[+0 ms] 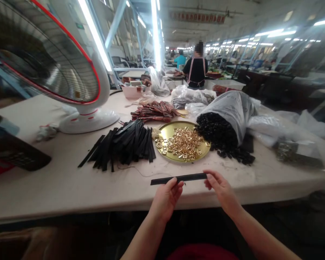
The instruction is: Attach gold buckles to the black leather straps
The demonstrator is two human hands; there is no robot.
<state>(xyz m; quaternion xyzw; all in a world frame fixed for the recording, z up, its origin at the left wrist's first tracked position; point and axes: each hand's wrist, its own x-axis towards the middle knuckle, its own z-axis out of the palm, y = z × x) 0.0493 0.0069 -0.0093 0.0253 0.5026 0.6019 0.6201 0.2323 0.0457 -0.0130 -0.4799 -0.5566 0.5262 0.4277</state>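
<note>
Head view, with clock directions taken from the held strip (192, 177), which is black and lies crosswise from 9 to 3 o'clock, near the front edge of the pale-covered table (97, 195); a white fan (70, 68) with a red rim stands at 10 o'clock; a grey plastic bag (233, 108) lies at 1 o'clock, black pieces (216, 128) heaped at its mouth; nearer than the fan, also at 10 o'clock, black strips (127, 144) lie fanned out; a round gold tray (165, 131) sits at 12 o'clock, reddish-brown strips (158, 111) beyond it toward 11; the left hand (166, 196) pinches near the strip's middle, thumb on top; the right hand (219, 186) pinches its 3 o'clock end between thumb and fingers; small gold buckles (184, 142) lie piled on the tray.
</note>
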